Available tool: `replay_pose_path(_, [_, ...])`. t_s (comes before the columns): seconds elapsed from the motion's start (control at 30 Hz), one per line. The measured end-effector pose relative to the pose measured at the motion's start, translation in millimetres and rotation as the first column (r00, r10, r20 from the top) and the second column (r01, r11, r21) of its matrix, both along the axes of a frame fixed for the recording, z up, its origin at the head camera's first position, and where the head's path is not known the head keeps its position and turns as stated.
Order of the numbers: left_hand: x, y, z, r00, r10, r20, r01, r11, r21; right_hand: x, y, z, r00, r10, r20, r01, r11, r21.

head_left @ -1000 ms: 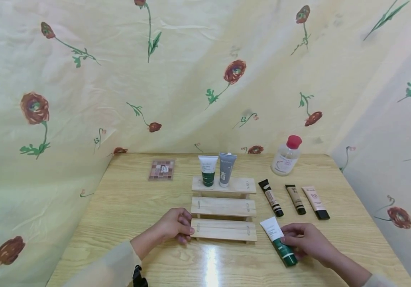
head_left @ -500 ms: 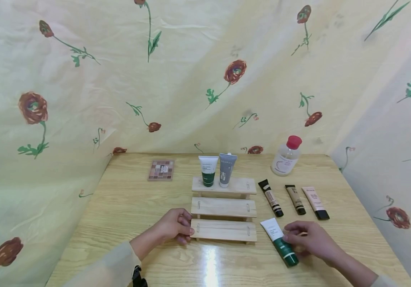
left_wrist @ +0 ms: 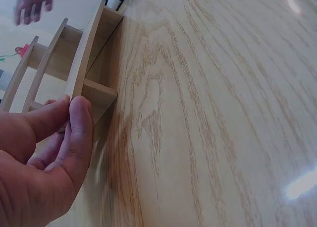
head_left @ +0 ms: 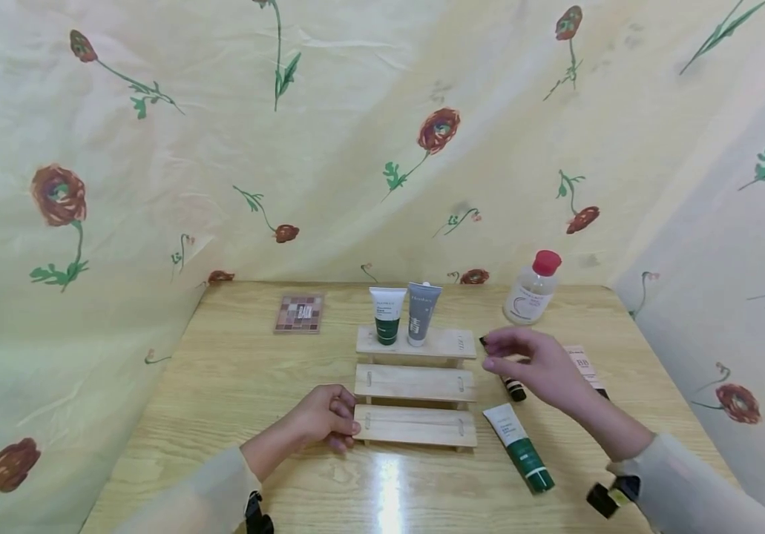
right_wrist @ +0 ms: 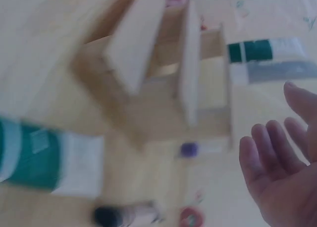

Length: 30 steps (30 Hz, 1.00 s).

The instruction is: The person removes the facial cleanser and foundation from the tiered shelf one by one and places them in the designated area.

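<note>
Rack (head_left: 415,383) between left fingers (left_wrist: 80,133), right fingers (right_wrist: 252,162) parted

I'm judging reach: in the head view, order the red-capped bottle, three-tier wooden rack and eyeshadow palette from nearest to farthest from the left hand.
1. Three-tier wooden rack: nearest, its left edge pinched by the left hand.
2. Eyeshadow palette: farther back, slightly left.
3. Red-capped bottle: farthest, back right.

Dark tube (head_left: 514,389) — middle hidden behind right hand (head_left: 537,365).
</note>
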<state>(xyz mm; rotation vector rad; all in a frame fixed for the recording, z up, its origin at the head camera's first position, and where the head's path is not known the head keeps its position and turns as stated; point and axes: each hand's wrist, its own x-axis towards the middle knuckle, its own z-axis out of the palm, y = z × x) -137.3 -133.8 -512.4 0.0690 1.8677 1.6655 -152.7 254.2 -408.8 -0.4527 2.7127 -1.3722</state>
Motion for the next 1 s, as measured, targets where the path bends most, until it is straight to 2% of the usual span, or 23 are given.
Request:
replay_pose_path(0.1, [0.7, -1.1, 0.7, 1.000, 0.004, 0.004, -0.004, 1.000, -0.002, -14.3, -24, 9.5, 0.998, 0.043, -0.043, -0.045, 0.998, -0.039])
replay_pose_path(0.2, [1.3, -1.7, 0.9, 1.000, 0.009, 0.006, -0.009, 1.000, -0.003, -25.8, -47, 15.5, 0.996, 0.066, -0.051, -0.070, 0.995, -0.078])
replay_pose_path(0.43, [1.9, -0.9, 1.8, 1.000, 0.004, 0.002, -0.004, 1.000, 0.006, -43.2, -77, 15.0, 0.998, 0.051, -0.034, -0.056, 0.984, -0.167])
replay_pose_path(1.0, [0.4, 1.1, 1.3, 1.000, 0.010, 0.012, -0.010, 1.000, 0.002, -51.2, -90, 5.6, 0.998, -0.007, -0.063, -0.005, 0.981, -0.192])
